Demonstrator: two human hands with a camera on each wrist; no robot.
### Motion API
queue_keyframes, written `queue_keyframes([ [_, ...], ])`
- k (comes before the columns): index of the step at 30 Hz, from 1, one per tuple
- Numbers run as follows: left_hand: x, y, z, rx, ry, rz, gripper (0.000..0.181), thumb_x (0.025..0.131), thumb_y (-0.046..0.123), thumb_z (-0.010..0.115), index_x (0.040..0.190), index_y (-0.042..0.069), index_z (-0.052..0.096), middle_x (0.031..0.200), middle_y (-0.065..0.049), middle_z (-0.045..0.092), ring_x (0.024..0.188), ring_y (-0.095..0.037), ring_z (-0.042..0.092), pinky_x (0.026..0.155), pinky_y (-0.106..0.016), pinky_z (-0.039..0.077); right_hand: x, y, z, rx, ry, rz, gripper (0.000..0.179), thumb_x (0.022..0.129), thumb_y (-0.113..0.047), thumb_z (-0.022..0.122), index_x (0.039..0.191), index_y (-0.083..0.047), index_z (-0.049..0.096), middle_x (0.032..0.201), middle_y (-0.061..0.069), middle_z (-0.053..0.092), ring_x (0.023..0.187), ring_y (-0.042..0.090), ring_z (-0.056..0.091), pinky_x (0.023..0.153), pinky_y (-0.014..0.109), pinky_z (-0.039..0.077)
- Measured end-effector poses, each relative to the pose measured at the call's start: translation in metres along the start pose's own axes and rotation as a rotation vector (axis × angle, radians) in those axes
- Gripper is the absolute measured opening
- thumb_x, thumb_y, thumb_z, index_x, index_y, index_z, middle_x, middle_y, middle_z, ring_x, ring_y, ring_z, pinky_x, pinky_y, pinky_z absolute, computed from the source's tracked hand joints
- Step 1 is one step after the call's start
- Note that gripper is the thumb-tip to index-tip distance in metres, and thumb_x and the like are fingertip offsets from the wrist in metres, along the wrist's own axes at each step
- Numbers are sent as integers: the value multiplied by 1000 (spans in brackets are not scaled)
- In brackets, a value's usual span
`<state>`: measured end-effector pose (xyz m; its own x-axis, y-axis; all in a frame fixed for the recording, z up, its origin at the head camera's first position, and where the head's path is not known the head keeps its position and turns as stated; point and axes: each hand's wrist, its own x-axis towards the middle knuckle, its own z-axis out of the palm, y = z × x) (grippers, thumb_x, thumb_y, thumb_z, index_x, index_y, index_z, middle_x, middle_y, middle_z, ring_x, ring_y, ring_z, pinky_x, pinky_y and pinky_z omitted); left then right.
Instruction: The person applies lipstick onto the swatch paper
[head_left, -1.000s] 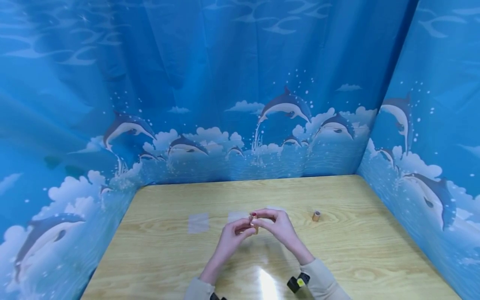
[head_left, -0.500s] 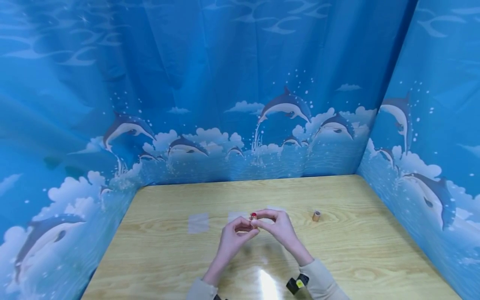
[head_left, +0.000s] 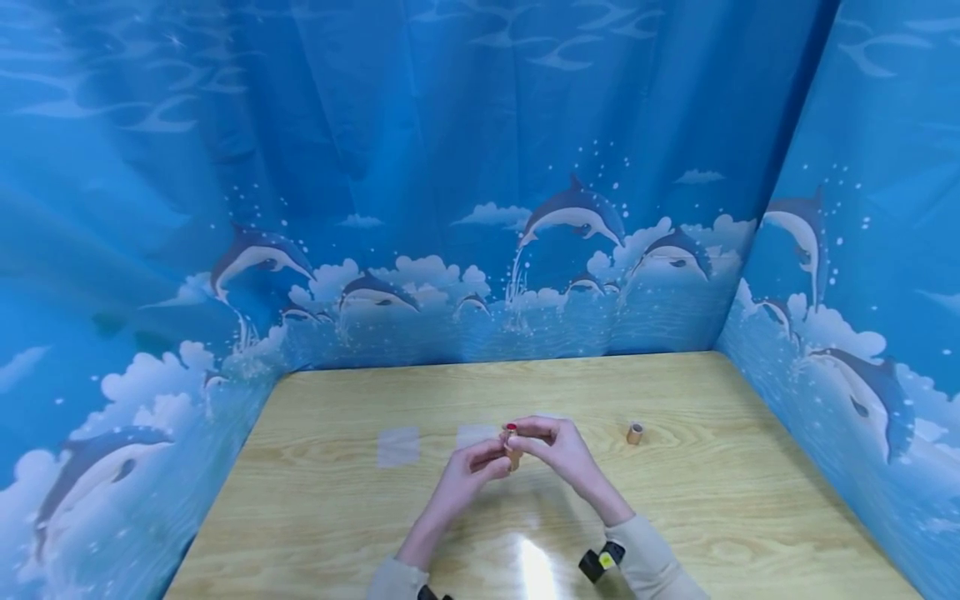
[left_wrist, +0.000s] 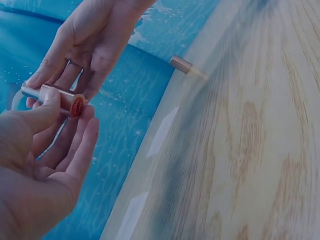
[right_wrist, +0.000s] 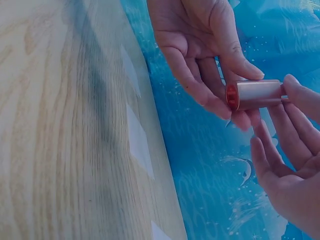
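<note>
Both hands clamped on the lipstick tube (head_left: 512,446), centre of the head frame, held above the wooden surface (head_left: 675,517). Left hand (head_left: 471,468) pinches the lower part, right hand (head_left: 557,446) the upper. Red tip shows at the open end. Loose cap (head_left: 634,433) lies right of centre, apart from the hands.

Wooden table (head_left: 675,500), two clear tape patches (head_left: 397,446), dolphin-print blue curtain (head_left: 450,167) behind; wrist-worn black device (head_left: 600,562), possibly a camera.

Probably recording booth: dolphin-print curtains (head_left: 480,208) (three sides) enclosing wooden table (head_left: 712,500).
</note>
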<state>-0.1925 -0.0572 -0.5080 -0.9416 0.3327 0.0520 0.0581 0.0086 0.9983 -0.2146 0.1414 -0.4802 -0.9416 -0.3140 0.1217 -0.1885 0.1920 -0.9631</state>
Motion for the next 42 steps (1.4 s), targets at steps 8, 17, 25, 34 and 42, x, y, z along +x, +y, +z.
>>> queue_keyframes([
  [8,0,1,3,28,51,19,31,96,15,71,119,-5,67,115,-19,71,105,-22,69,93,-27,58,0,-1,0,-3,-2,8,30,93,-22,75,119,-7,74,118,7,74,111,21,67,101,36,53],
  [17,0,3,13,77,222,67,22,86,8,81,102,-3,70,101,-14,73,89,-15,69,83,-22,59,0,-3,5,-32,74,-42,24,88,-20,80,108,-7,77,106,6,77,102,17,70,103,50,52],
  [25,1,0,18,78,289,42,27,81,11,85,99,0,68,98,-10,73,88,-13,67,78,-22,61,-1,-3,9,-38,121,-44,23,87,-17,81,108,-7,77,104,5,77,102,18,69,104,45,52],
  [34,0,3,9,-27,82,4,40,100,23,66,131,-1,63,125,-20,67,110,-28,68,91,-30,60,-3,-6,1,-31,79,22,30,88,-26,80,114,-11,76,112,4,76,109,20,68,102,44,52],
  [42,-1,2,11,-27,151,21,39,96,23,71,123,-4,66,119,-20,70,104,-20,69,89,-29,60,-2,-6,1,-19,85,24,28,88,-29,81,110,-13,77,108,0,77,109,18,66,107,48,47],
])
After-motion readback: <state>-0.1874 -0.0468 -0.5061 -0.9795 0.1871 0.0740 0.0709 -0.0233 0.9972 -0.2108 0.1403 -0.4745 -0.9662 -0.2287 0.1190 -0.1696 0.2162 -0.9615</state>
